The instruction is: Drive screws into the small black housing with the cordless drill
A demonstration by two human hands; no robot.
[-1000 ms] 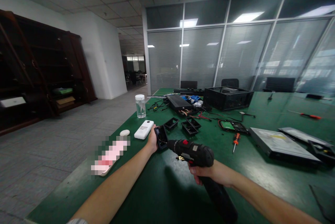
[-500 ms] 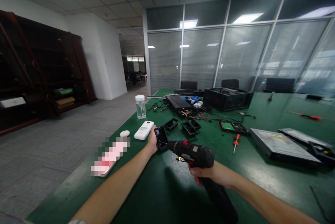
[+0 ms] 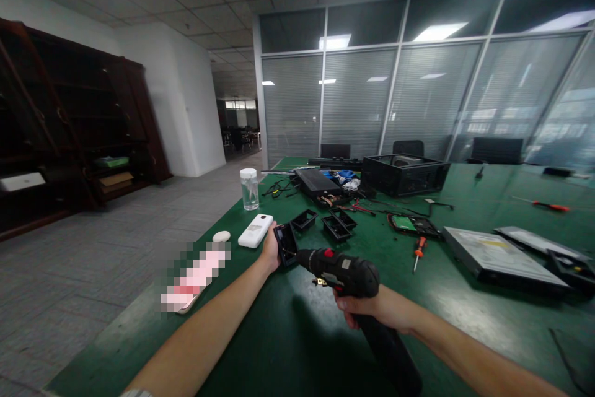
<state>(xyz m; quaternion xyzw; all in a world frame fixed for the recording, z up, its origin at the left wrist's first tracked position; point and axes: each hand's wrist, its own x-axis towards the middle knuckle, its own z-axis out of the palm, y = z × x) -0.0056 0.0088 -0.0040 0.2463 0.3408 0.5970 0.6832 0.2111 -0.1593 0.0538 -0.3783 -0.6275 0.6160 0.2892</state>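
Two hands were busy over the green table (image 3: pixel 279 347). The left hand (image 3: pixel 271 249) was closed on the left edge of a small black frame (image 3: pixel 285 242), thumb on top, propping it tilted on its lower edge on the table. The right hand (image 3: pixel 372 310) was wrapped fully round the grip of a black cordless driver (image 3: pixel 346 273), whose nose pointed left and met the frame's open face; the bit itself was too small to make out.

The frame looked like thin moulded plastic: light, stiff, probably apt to skid or crack under a hard push, so pinching its rim beside the contact point seemed the sound hold. The driver looked heavy toward its head and battery, with a handle that should not slip; the handle was the natural place to take it.

Spare frames (image 3: pixel 304 219) lay just beyond. A white box (image 3: pixel 255 230) sat near the left hand, and a screwdriver (image 3: pixel 419 248) lay well to the right.
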